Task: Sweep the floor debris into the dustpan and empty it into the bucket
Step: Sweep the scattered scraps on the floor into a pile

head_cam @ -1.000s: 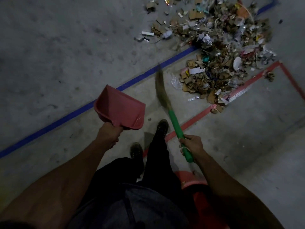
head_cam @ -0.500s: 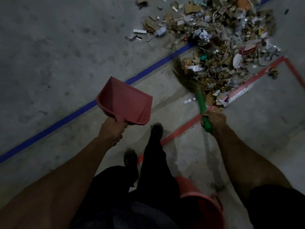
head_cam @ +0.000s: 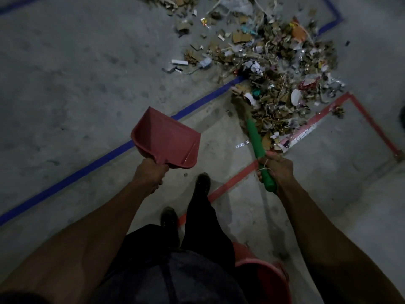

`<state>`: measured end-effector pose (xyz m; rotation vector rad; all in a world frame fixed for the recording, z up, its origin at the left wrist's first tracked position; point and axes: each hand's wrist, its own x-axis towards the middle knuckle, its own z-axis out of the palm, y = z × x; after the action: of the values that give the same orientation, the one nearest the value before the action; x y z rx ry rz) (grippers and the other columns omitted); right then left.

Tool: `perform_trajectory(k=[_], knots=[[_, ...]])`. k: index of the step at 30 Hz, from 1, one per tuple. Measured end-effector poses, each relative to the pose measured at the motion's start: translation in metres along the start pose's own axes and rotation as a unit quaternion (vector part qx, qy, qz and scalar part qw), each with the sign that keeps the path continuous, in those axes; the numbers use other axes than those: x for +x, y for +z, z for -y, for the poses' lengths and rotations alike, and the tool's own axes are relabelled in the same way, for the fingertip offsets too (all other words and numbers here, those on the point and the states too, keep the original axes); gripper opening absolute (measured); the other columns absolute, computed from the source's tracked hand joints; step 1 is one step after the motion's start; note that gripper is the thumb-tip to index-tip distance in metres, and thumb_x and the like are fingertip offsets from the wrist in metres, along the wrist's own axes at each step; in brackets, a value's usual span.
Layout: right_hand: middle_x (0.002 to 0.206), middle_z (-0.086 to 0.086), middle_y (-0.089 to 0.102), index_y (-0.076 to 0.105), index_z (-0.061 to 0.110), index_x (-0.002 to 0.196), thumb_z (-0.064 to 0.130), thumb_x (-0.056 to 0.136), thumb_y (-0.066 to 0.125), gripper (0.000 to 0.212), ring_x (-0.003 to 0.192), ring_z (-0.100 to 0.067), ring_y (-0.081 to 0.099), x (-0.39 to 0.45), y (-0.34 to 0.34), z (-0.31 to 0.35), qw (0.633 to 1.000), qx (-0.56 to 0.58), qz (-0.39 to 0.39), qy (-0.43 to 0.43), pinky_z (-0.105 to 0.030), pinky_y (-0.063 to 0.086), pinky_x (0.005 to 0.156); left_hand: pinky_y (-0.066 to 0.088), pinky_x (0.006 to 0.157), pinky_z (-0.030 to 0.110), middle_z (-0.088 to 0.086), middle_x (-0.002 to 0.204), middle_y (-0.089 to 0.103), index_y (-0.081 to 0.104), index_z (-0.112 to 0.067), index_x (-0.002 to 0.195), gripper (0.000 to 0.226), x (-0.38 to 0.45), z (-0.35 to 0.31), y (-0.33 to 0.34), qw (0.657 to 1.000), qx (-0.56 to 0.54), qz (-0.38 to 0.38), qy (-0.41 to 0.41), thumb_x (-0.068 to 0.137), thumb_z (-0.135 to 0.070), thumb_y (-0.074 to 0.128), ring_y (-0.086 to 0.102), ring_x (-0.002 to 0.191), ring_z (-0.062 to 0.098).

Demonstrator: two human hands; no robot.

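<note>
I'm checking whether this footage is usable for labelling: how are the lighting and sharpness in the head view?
Head view: dim overall, the lower frame darkest, so the bucket and the person's clothing are murky; debris pile is lit enough to pick out scraps; the broom's bristles are smeared by blur, while the dustpan looks fairly sharp; the wide lens bends the blue tape line slightly.

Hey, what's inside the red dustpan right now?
Nothing visible: the dustpan looks empty, held above the floor by the left hand. The debris lies ahead. Its underside is hidden.
</note>
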<state>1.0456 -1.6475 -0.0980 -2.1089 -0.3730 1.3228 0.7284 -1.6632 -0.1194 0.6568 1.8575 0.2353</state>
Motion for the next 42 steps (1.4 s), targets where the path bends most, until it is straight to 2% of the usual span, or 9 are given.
perform_trajectory(k=[3, 9, 12, 15, 20, 25, 30, 37, 42], knots=[[0.067, -0.019, 0.058, 0.059, 0.009, 0.095, -0.003, 0.085, 0.064, 0.017, 0.038, -0.021, 0.051, -0.036, 0.007, -0.007, 1.000, 0.011, -0.013, -0.013, -0.024, 0.043, 0.037, 0.037, 0.045, 0.025, 0.013, 0.073, 0.059, 0.054, -0.011, 0.079, 0.013, -0.011, 0.017, -0.023, 1.000, 0.000, 0.005, 0.010, 0.087, -0.019, 0.059, 0.051, 0.052, 0.022], [0.069, -0.019, 0.057, 0.056, 0.003, 0.117, -0.004, 0.084, 0.063, 0.034, 0.039, -0.021, 0.051, -0.086, 0.027, -0.018, 1.000, 0.015, -0.012, -0.007, -0.023, 0.043, 0.037, 0.037, 0.047, 0.025, 0.013, 0.074, 0.056, 0.054, -0.009, 0.087, 0.013, -0.030, 0.045, -0.070, 0.999, -0.037, -0.008, 0.016, 0.085, -0.019, 0.062, 0.049, 0.054, 0.022], [0.064, -0.018, 0.054, 0.057, 0.000, 0.113, -0.003, 0.086, 0.058, 0.027, 0.034, -0.018, 0.049, -0.101, 0.050, -0.017, 1.000, 0.013, 0.012, 0.009, -0.021, 0.040, 0.035, 0.033, 0.044, 0.023, 0.012, 0.073, 0.054, 0.053, -0.007, 0.084, 0.014, -0.034, 0.050, -0.093, 0.998, -0.063, -0.009, 0.008, 0.085, -0.018, 0.063, 0.046, 0.051, 0.020], [0.065, -0.015, 0.051, 0.053, -0.002, 0.096, 0.002, 0.090, 0.053, 0.006, 0.036, -0.017, 0.047, -0.112, 0.080, -0.003, 0.996, 0.048, 0.059, 0.055, -0.020, 0.038, 0.034, 0.031, 0.043, 0.022, 0.013, 0.072, 0.052, 0.055, -0.003, 0.085, 0.014, -0.032, 0.052, -0.116, 0.996, -0.090, -0.025, 0.006, 0.086, -0.016, 0.061, 0.044, 0.048, 0.020], [0.068, -0.012, 0.046, 0.048, 0.000, 0.098, 0.010, 0.098, 0.049, 0.011, 0.030, -0.012, 0.045, -0.109, 0.135, 0.023, 0.970, 0.149, 0.127, 0.141, -0.016, 0.038, 0.031, 0.031, 0.045, 0.022, 0.014, 0.073, 0.051, 0.058, 0.002, 0.096, 0.019, -0.013, 0.044, -0.154, 0.989, -0.138, -0.060, 0.016, 0.089, -0.015, 0.058, 0.043, 0.049, 0.020], [0.061, -0.012, 0.047, 0.054, -0.002, 0.085, 0.004, 0.092, 0.058, 0.010, 0.034, -0.016, 0.043, -0.086, 0.218, 0.051, 0.990, 0.026, 0.120, 0.067, -0.020, 0.037, 0.033, 0.028, 0.034, 0.015, 0.012, 0.067, 0.051, 0.058, 0.001, 0.093, 0.019, 0.030, 0.022, -0.205, 0.985, -0.153, -0.083, -0.007, 0.088, -0.018, 0.057, 0.043, 0.045, 0.020], [0.061, -0.015, 0.054, 0.060, -0.009, 0.099, 0.006, 0.079, 0.074, 0.029, 0.046, -0.024, 0.052, -0.068, 0.311, 0.090, 0.992, -0.088, 0.095, -0.003, -0.028, 0.043, 0.045, 0.038, 0.049, 0.027, 0.018, 0.074, 0.058, 0.064, 0.005, 0.091, 0.033, 0.080, -0.018, -0.272, 0.977, -0.179, -0.109, -0.023, 0.081, -0.026, 0.060, 0.050, 0.052, 0.023], [0.082, -0.022, 0.059, 0.053, 0.000, 0.086, 0.008, 0.075, 0.071, 0.023, 0.063, -0.030, 0.059, -0.057, 0.418, 0.181, 0.985, -0.136, 0.103, -0.031, -0.035, 0.049, 0.057, 0.031, 0.048, 0.023, 0.013, 0.069, 0.052, 0.056, -0.004, 0.080, 0.014, 0.140, -0.080, -0.371, 0.966, -0.226, -0.126, -0.023, 0.087, -0.015, 0.059, 0.044, 0.047, 0.020], [0.066, -0.016, 0.052, 0.051, -0.004, 0.088, -0.002, 0.083, 0.060, 0.010, 0.047, -0.024, 0.051, -0.062, 0.492, 0.228, 0.984, -0.140, 0.104, -0.033, -0.028, 0.044, 0.044, 0.035, 0.048, 0.024, 0.014, 0.067, 0.054, 0.059, -0.001, 0.088, 0.010, 0.198, -0.104, -0.437, 0.963, -0.233, -0.135, -0.023, 0.083, -0.009, 0.062, 0.046, 0.048, 0.021]])
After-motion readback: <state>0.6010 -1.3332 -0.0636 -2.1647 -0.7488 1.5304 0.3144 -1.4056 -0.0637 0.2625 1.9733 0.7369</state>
